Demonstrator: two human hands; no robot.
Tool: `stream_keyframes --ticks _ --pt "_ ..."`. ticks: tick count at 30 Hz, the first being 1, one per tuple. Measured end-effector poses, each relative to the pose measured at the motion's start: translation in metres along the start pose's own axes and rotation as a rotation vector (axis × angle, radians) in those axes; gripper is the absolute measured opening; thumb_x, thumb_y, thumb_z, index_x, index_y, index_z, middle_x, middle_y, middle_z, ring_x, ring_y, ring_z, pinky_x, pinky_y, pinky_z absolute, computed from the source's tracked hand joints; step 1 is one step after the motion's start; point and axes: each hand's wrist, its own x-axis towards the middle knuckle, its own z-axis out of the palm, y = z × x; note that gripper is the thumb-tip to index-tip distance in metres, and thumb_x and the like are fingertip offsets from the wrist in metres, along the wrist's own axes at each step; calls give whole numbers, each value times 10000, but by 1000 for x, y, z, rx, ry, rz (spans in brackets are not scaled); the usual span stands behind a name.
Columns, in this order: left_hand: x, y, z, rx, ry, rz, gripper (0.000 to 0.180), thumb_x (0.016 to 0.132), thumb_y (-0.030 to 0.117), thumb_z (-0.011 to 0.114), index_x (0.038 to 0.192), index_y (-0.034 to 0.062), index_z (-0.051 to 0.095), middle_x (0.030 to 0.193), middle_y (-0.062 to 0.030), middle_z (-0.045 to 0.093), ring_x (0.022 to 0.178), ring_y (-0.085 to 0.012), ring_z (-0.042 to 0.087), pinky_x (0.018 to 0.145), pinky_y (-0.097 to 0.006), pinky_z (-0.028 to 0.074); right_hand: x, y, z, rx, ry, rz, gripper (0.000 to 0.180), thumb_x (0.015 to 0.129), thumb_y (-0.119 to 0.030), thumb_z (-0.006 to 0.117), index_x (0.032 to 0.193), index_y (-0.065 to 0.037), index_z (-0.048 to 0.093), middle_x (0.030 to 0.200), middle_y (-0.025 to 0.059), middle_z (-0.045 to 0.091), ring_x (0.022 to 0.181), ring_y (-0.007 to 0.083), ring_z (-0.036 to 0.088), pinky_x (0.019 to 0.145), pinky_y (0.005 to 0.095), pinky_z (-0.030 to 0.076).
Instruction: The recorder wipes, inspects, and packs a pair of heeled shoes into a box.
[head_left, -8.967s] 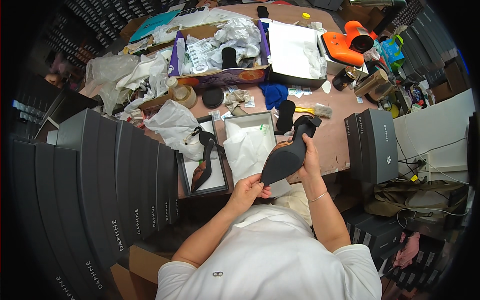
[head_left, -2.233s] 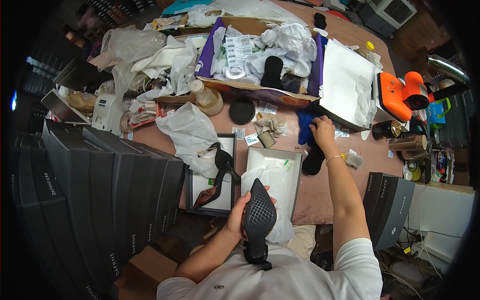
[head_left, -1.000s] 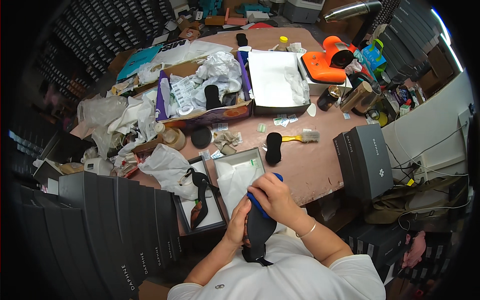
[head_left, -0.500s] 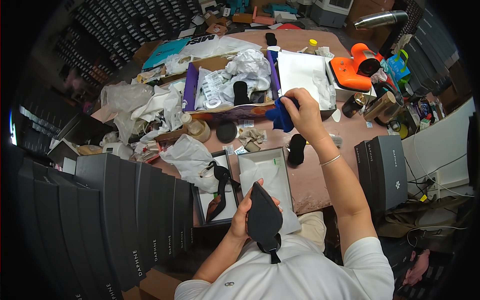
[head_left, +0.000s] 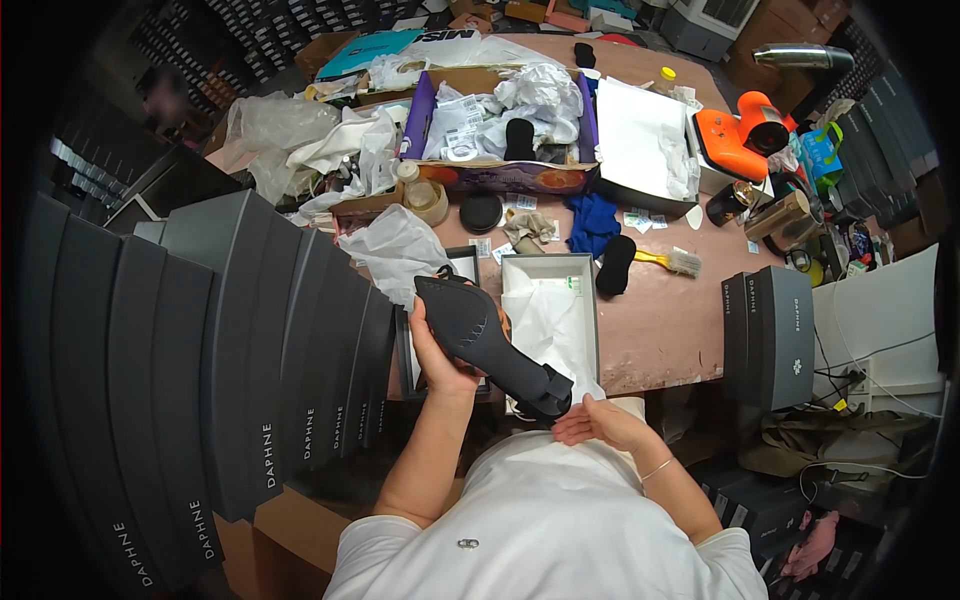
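My left hand grips a black heeled sandal around its toe half, with the dark sole turned up towards me. The heel end points down to the right, near my shirt. Just past that end is my right hand, fingers stretched out and nothing in them; I cannot tell whether the fingertips touch the shoe. Under the sandal stand two halves of a grey shoe box, one a tray lined with white tissue paper. The other half is mostly covered by my left hand and the sandal.
A blue cloth, a black shoe-shaped pad and a yellow-handled brush lie beyond the tray. Dark shoe boxes are stacked high at left, more at right. A purple carton of crumpled paper stands further back.
My right hand has let go of the blue cloth, now on the table, and come down beside the sandal's heel. My left hand has raised and tilted the sandal leftward. The view has shifted.
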Motion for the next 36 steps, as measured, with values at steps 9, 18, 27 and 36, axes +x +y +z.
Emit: stream_keyframes --ticks 9,18,27,36 --pt "-10 -9 -3 115 176 -19 597 898 589 407 1106 68 611 930 -72 676 729 -160 670 477 -266 523 28 -27 35 499 -220 -231 731 960 -582 278 1329 26 448 1203 132 606 1105 240 602 964 403 480" --pt "-12 14 -57 388 -166 -64 578 934 477 502 1370 119 375 1255 -118 532 1102 -301 568 933 -454 475 -9 -74 71 -544 72 -551 566 735 -148 781 1225 10 545 1126 77 635 964 185 631 838 303 517" --pt "-20 -56 -102 30 224 -170 380 952 391 495 1151 68 514 914 -123 600 870 -251 604 797 -391 522 -11 -81 114 -1504 245 -1202 474 716 -220 776 1126 -58 602 1134 119 593 1083 280 568 1011 456 372" --pt "-35 -56 -68 362 223 -35 352 976 317 449 1173 41 546 983 -143 638 893 -254 634 800 -380 521 8 -75 58 -1022 -20 -450 1057 749 -494 752 1492 -24 166 1353 278 448 1243 368 477 1024 390 384"
